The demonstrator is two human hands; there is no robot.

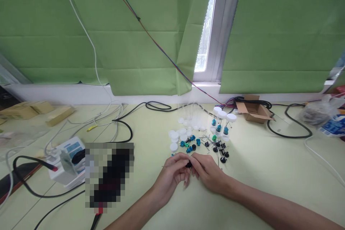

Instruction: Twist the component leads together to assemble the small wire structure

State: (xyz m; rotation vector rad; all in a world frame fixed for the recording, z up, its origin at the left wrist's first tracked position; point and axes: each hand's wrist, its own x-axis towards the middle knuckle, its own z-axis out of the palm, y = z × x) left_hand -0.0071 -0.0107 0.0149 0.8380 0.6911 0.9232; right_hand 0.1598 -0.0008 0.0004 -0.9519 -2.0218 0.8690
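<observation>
Both hands meet over the table in front of me. My left hand and my right hand pinch a small black round part between their fingertips. A thin metal pin shows at the left of my left hand; whether it belongs to the black part I cannot tell. Just beyond the fingers lie small blue parts, a green part and several black knobs with thin metal rods. White round caps sit to the left of these. Behind stand capped clear tubes with blue parts inside.
A small open cardboard box stands at the back right by coiled black cable. Uncapped clear tubes stand at the back. On the left are a white power strip, cables and yellow boxes. A blurred-out dark object lies nearby.
</observation>
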